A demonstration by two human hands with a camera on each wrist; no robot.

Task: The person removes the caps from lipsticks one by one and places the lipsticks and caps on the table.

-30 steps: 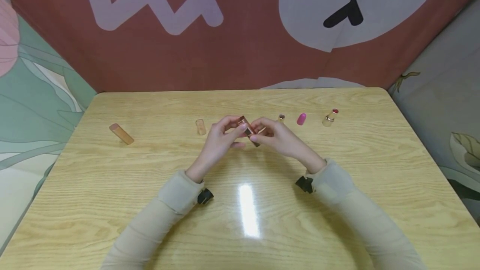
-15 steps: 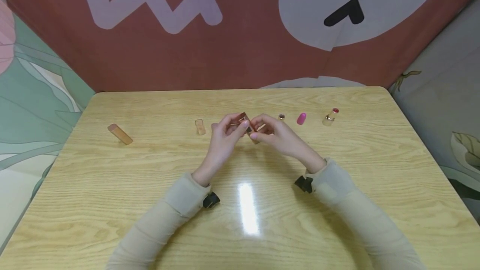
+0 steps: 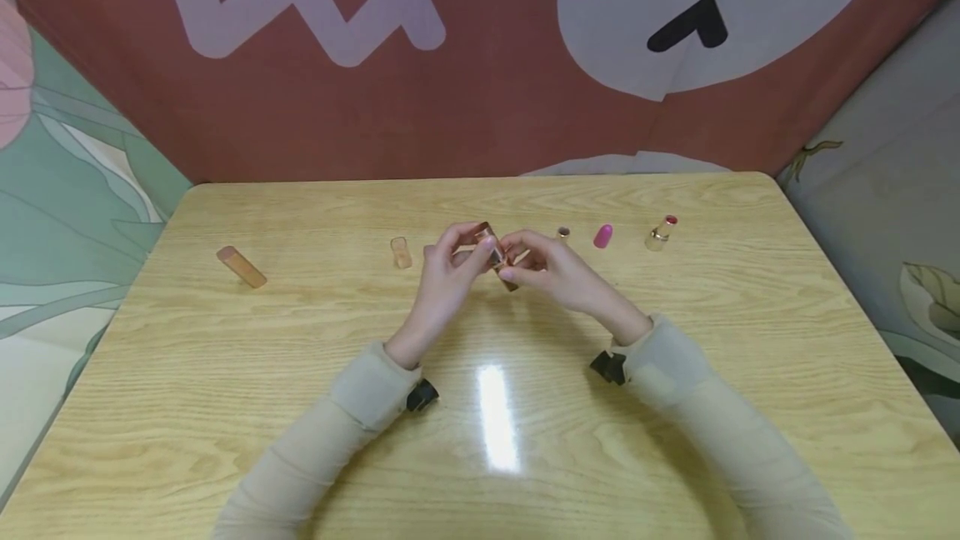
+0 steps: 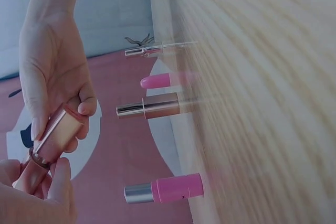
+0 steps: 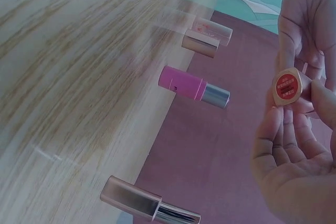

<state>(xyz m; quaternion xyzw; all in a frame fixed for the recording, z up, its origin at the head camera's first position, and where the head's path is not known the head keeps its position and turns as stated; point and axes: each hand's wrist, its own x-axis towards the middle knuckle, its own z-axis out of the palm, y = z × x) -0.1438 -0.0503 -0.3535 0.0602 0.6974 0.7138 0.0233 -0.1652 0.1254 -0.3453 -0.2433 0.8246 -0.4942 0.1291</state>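
Note:
A shiny rose-gold lipstick tube (image 3: 497,255) is held aslant over the table between both hands. My left hand (image 3: 450,269) pinches its upper end with thumb and fingers. Thumb and fingertips of my right hand (image 3: 551,265) grip the other end. The left wrist view shows a ring around the lipstick tube (image 4: 58,135) where its two parts meet. At the end facing the right wrist camera is a round red label (image 5: 286,86) with small print. Behind the hands stands a magenta lipstick base (image 5: 181,83) with a silver collar, hidden in the head view.
To the right on the wooden table (image 3: 375,440) stand another rose-gold lipstick base (image 4: 161,105), a pink cap (image 3: 603,236) and a gold lipstick (image 3: 660,234) with a clear base. Leftward are a small clear-and-gold cap (image 3: 401,253) and an orange-gold tube (image 3: 242,267).
My left hand and forearm have shifted slightly right and away from me. The lipstick tube has turned a little between the fingers; my right hand has barely moved.

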